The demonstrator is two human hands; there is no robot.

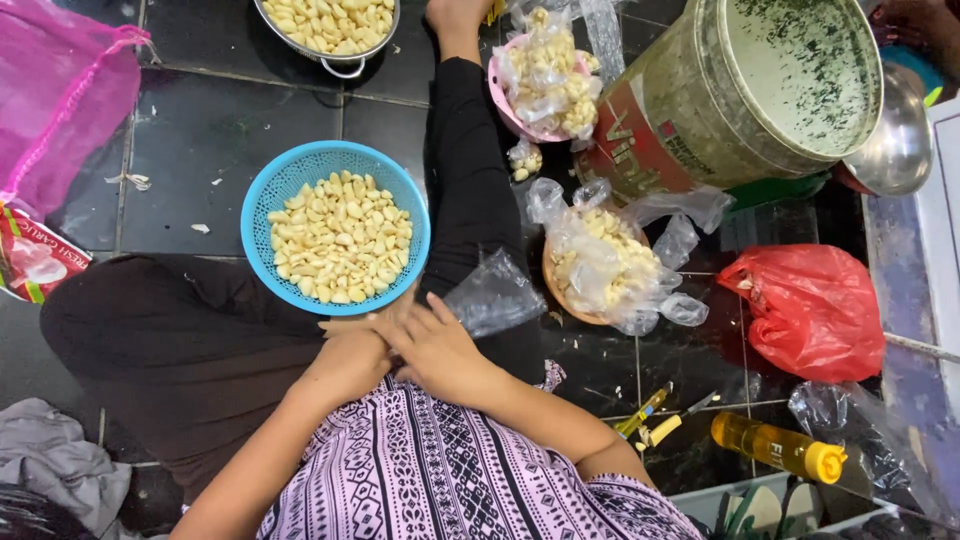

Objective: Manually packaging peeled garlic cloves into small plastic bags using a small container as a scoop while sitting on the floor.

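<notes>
I see dark floor tiles (pixel 200 150), blue basket (pixel 262 200) of peeled garlic; left hand (pixel 345 365), right hand (pixel 440 350) overlap, fingers together, holding nothing visible

Far left of the hands: flat red-and-white printed packet (pixel 35 262) under a pink mesh sack (pixel 60 95). Up right: large tilted tin (pixel 735 95), red printed label (pixel 640 140). Right, lower: red bag (pixel 812 310), yellow bottle (pixel 778 447).

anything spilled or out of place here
A few peeled garlic cloves lie loose on the dark floor, below the pink bowl rather than in it. Both hands rest together by the blue basket.
</notes>
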